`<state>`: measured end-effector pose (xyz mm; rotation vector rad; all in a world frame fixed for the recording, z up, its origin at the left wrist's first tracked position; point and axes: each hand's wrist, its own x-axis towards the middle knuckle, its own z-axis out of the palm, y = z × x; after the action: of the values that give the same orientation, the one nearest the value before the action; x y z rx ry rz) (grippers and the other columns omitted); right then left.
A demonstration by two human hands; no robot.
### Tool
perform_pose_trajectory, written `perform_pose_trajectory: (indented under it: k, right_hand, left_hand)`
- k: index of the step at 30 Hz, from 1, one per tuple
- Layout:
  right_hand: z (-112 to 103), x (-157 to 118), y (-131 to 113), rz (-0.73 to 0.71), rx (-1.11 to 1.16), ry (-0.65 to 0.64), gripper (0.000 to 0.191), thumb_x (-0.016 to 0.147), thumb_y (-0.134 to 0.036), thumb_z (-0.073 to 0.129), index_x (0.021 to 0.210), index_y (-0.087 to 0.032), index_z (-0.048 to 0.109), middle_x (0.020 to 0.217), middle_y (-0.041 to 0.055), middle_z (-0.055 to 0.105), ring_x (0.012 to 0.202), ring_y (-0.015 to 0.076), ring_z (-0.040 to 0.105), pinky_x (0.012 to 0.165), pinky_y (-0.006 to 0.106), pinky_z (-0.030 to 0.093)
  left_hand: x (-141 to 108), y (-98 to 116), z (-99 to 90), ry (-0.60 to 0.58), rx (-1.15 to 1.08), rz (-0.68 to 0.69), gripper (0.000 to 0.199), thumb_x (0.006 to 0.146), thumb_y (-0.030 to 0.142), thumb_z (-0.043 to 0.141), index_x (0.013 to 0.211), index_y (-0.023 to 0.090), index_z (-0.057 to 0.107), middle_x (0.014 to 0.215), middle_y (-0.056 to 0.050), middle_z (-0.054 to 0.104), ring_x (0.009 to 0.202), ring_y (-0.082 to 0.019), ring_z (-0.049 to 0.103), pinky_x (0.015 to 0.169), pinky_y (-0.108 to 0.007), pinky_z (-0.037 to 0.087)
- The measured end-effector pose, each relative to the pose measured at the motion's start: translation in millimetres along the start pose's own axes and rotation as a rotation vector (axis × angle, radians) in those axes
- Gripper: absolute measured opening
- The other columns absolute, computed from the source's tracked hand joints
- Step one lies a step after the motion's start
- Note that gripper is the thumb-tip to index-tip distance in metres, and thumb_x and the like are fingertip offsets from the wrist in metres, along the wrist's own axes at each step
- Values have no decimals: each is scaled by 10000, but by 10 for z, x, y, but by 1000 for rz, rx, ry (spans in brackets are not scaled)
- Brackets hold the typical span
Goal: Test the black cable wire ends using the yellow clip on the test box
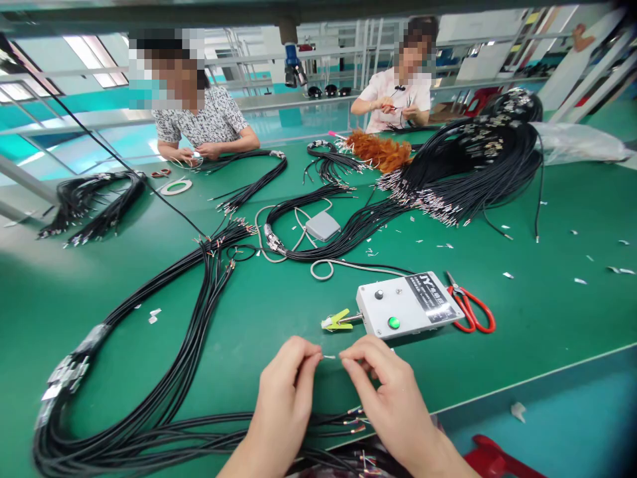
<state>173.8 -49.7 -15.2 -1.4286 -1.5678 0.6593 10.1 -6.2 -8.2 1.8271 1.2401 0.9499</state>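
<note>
Thumb and fingertips of my left hand (pixel 290 385) are pinched on a small thin white strip (pixel 328 357), its tip pointing right. Close beside it, my right hand (pixel 391 388) has its thumb and forefinger pressed together; whatever lies between them is too small to make out. Just beyond my hands stands a white control box (pixel 385 309) with a knob, a lit green button and a yellow-green clip (pixel 339 321) on a rod. Below my hands, black cables (pixel 219 428) with bared coloured wire ends run partly hidden behind my wrists.
Red-handled scissors (pixel 480 312) lie right of the box. A bent cable bundle (pixel 149 295) spans the left side. A large cable heap (pixel 462 159) is at the back right, with paper scraps near it. Two people (pixel 204 123) work across the green table (pixel 522 292).
</note>
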Motion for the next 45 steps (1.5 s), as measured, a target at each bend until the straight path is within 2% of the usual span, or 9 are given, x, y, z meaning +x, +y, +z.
perform_pose_trajectory:
  k: [4,7,11,15,17,22,29,40,45]
  right_hand:
    - [-44,85,-64,-210,-406,54,135,958,-214,533,1064,-192,613,980,59,686,849,209,621,733,334,417]
    - [29,196,-101,-369,-644,-7,123,948,-203,553,855,-198,634,809,28,680,738,208,591,677,352,352]
    - [-1,312,-45,-500,-660,-76,263,978,-175,507,733,-207,597,693,-22,652,645,165,543,647,341,292]
    - [-131,447,31,-475,-687,-3,33,914,-165,629,932,-184,649,928,2,721,847,188,596,719,338,313]
    - [-135,528,75,-467,-782,-27,209,819,-173,750,1003,-164,652,1017,28,722,921,215,595,768,353,319]
    - [-57,671,193,-471,-979,-155,134,811,-67,712,859,-181,661,843,23,694,837,210,579,797,373,308]
    - [-93,757,207,-489,-966,-211,189,818,-62,686,706,-200,621,702,-5,624,742,190,539,797,361,308]
    - [-66,771,153,-429,-988,-240,139,791,-102,717,756,-200,625,762,9,648,798,209,576,821,393,318]
    - [-250,676,124,-431,-847,-191,191,824,-227,735,987,-208,637,1022,30,711,991,223,615,922,416,330]
  left_hand:
    - [89,-35,-26,-77,-31,-107,193,930,255,506,752,216,567,669,13,558,591,-158,515,565,-241,416]
    - [69,-39,4,-85,-18,-34,216,921,238,506,712,214,558,675,2,561,610,-168,533,591,-246,422]
    - [47,-103,17,-81,-37,-12,224,919,236,504,703,212,560,680,-2,562,620,-170,538,606,-247,421]
    - [108,-194,6,-66,-149,-172,202,910,278,513,722,213,541,660,17,530,586,-156,502,554,-235,392]
    - [156,-210,8,-56,-179,-215,192,896,281,520,717,212,531,647,26,518,557,-145,481,525,-229,365]
    - [280,-190,32,-33,-117,-219,182,875,268,521,703,210,533,632,28,526,540,-144,479,510,-231,339]
    - [390,-225,89,-20,-28,-181,189,870,259,508,688,215,540,638,19,566,558,-160,521,548,-244,383]
    - [419,-254,169,-35,1,-173,193,883,266,492,701,213,526,653,15,562,569,-163,529,567,-258,396]
    - [417,-250,164,-27,-21,-186,188,879,292,498,712,216,541,671,9,590,590,-172,566,578,-258,418]
